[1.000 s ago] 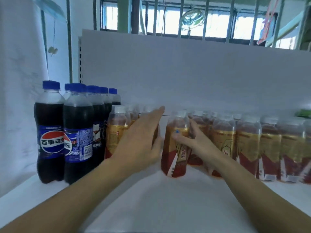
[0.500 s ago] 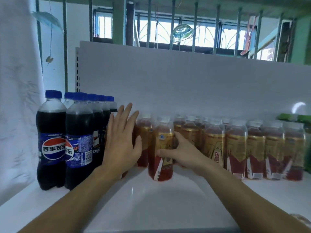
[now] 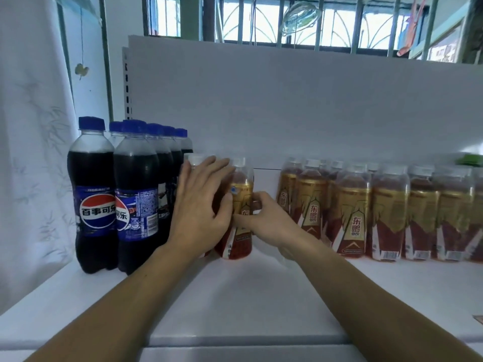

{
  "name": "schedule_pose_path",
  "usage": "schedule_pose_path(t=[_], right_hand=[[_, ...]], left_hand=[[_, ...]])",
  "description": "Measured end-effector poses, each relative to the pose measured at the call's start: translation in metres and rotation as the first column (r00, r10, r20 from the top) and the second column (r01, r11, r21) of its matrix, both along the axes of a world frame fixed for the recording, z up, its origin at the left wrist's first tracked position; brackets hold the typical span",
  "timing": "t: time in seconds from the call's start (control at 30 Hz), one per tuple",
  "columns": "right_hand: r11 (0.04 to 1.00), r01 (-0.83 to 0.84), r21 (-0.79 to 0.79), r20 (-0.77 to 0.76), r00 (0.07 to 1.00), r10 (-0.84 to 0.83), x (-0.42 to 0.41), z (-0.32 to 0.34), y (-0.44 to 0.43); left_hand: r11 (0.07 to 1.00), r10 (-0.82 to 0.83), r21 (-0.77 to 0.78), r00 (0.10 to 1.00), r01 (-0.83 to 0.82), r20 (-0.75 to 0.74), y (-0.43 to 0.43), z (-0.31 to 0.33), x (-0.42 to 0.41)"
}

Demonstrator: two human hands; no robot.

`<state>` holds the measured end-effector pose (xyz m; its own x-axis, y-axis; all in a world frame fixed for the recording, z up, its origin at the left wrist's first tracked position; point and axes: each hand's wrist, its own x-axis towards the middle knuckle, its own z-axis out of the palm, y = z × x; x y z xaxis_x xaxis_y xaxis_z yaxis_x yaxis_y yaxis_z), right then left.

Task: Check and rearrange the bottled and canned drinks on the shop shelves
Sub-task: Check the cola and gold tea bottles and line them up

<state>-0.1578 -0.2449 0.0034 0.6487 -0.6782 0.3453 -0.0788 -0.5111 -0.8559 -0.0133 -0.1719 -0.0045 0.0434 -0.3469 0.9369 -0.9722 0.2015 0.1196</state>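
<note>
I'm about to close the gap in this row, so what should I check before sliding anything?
1. Right hand holds the gold-label bottle: ok.
2. That bottle upright on the shelf: ok.
3. Left hand flat against the neighbouring bottle beside the cola bottles: ok.
4. Row closed up: not ok, a gap separates the held bottle from the right-hand row.
5. Bottles behind the left hand upright: cannot tell, hidden.
</note>
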Motion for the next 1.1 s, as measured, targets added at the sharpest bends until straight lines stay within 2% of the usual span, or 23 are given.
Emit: schedule_pose_path(t=[0.13, 0.23, 0.33, 0.43, 0.5, 0.6, 0.67, 0.77, 0.83, 0.9, 1.0, 1.1], right_hand=[[0.997, 0.033, -0.068, -0.027, 0.999, -0.035, 0.005, 0.002, 0.006], [0.996, 0.07, -0.062, -0.033, 0.997, -0.072, 0.006, 0.001, 0.009], [0.991, 0.084, -0.105, -0.186, 0.977, -0.103, 0.0, 0.006, 0.013], [0.983, 0.03, -0.179, -0.356, 0.93, -0.093, -0.021, 0.027, 0.01], [0.929, 0.104, -0.355, -0.379, 0.892, -0.245, -0.037, 0.048, 0.002], [0.748, 0.268, -0.607, -0.288, 0.803, -0.522, -0.054, 0.076, -0.022], [0.679, 0.314, -0.664, -0.291, 0.728, -0.621, -0.06, 0.087, -0.038], [0.648, 0.267, -0.714, -0.386, 0.622, -0.681, -0.063, 0.093, -0.055], [0.638, 0.218, -0.738, -0.426, 0.583, -0.692, -0.063, 0.093, -0.063], [0.613, 0.185, -0.768, -0.427, 0.565, -0.706, -0.063, 0.093, -0.069], [0.564, 0.136, -0.814, -0.38, 0.609, -0.696, -0.063, 0.089, -0.075], [0.558, 0.13, -0.819, -0.337, 0.678, -0.653, -0.067, 0.08, -0.075]], left_hand=[[0.999, 0.038, 0.007, 0.998, -0.038, 0.055, -0.002, -0.001, 0.001], [0.997, 0.07, 0.025, 0.993, -0.072, 0.094, 0.0, -0.001, -0.001], [0.991, 0.098, 0.073, 0.985, -0.109, 0.14, 0.005, -0.002, -0.005], [0.982, 0.114, 0.127, 0.976, -0.139, 0.187, 0.008, -0.003, -0.007], [0.979, 0.1, 0.151, 0.965, -0.139, 0.244, 0.008, -0.002, -0.012], [0.973, 0.005, 0.218, 0.947, -0.079, 0.321, 0.005, 0.004, -0.039], [0.932, -0.083, 0.363, 0.975, 0.002, 0.206, 0.0, 0.009, -0.065], [0.821, -0.13, 0.536, 0.978, 0.199, -0.163, -0.02, 0.012, -0.097], [0.71, -0.129, 0.58, 0.883, 0.4, -0.451, -0.037, 0.017, -0.11], [0.615, -0.076, 0.574, 0.765, 0.541, -0.64, -0.054, 0.019, -0.117], [0.615, -0.015, 0.477, 0.614, 0.628, -0.79, -0.077, 0.013, -0.12], [0.662, -0.046, 0.363, 0.519, 0.656, -0.854, -0.094, 0.003, -0.119]])
